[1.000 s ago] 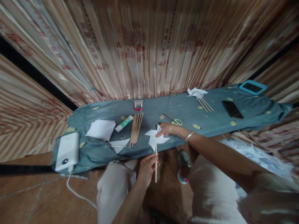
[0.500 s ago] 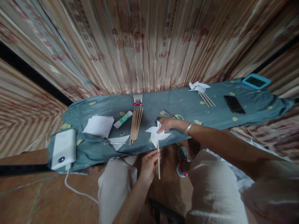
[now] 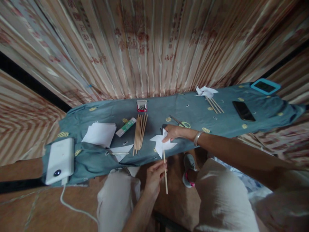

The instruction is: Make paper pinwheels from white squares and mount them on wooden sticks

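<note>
One white gadget (image 3: pixel 60 158) with a cord lies at the left end of the cloth-covered surface (image 3: pixel 159 109). At two o'clock from it is a stack of white paper (image 3: pixel 98 133). Next come a pointy piece of paper (image 3: pixel 122 149), a glue stick (image 3: pixel 126 127) and a bunch of thin sticks (image 3: pixel 139 135). At twelve o'clock from them is a small red box (image 3: pixel 142 105). The left hand (image 3: pixel 154 177) has its grip pinched on the stick of a white pinwheel (image 3: pixel 159 146). The pinwheel is at one o'clock from that hand, near the front edge. The right hand (image 3: pixel 171 131) has its grip squeezed on the pinwheel's paper. Scissors (image 3: pixel 185 124) lie at two o'clock from this hand, and more pinwheels (image 3: pixel 209 93) lie farther that way. At four o'clock from those is a black phone (image 3: pixel 243 111).
</note>
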A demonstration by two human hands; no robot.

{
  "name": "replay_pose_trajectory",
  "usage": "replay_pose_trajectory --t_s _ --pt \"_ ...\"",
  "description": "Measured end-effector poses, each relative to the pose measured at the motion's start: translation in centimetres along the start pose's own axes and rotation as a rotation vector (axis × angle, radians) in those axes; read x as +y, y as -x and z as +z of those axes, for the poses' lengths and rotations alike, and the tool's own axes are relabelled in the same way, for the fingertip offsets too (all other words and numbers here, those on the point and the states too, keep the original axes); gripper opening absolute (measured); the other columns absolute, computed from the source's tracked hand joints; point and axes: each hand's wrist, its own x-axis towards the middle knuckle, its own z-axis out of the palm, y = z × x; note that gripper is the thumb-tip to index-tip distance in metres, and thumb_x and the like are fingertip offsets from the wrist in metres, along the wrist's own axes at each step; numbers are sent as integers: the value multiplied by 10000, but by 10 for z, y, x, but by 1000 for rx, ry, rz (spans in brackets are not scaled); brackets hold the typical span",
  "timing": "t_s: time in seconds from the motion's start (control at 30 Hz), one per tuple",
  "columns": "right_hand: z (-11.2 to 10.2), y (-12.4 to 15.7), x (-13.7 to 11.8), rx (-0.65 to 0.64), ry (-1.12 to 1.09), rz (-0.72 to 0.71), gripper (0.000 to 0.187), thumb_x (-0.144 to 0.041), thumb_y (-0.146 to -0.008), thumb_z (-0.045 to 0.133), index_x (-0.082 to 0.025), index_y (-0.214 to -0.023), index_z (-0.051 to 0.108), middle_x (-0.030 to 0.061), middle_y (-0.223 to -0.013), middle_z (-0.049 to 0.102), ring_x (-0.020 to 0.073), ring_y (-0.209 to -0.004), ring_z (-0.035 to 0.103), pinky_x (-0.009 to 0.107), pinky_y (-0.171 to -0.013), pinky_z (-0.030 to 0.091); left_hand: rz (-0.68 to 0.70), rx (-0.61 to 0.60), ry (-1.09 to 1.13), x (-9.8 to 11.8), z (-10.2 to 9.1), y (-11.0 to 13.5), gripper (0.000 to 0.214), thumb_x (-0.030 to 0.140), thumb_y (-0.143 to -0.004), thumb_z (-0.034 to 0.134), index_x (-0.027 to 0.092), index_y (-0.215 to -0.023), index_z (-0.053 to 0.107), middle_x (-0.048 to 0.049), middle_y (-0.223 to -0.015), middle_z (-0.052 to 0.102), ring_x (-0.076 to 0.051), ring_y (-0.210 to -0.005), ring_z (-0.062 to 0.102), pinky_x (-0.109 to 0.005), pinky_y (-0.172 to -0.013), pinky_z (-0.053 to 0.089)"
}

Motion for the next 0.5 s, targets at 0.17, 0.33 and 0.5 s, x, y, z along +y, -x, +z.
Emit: replay_pose_trajectory --t_s 0.17,0.33,0.5 --pt "2 14 4 -14 -172 -88 252 -204 -499 885 -128 -609 671 -33 -535 609 91 -527 550 183 -504 441 32 2 4 0 -1 4 522 353 -327 934 137 -781 792 -24 -606 650 -75 -552 530 -200 -545 382" --pt "0 30 20 52 -438 -201 370 -460 -548 863 -145 -653 700 2 -605 668 84 -555 572 185 -542 446 76 -13 29 9 3 9 478 352 -333 932 137 -732 781 -4 -565 618 -74 -532 510 -209 -536 381" --pt "-3 42 40 223 -741 -346 498 -655 -603 752 -188 -767 705 49 -790 739 145 -729 675 243 -680 504 109 -61 -2 36 22 7 513 342 -339 942 139 -784 785 8 -536 612 -67 -523 506 -194 -530 380"
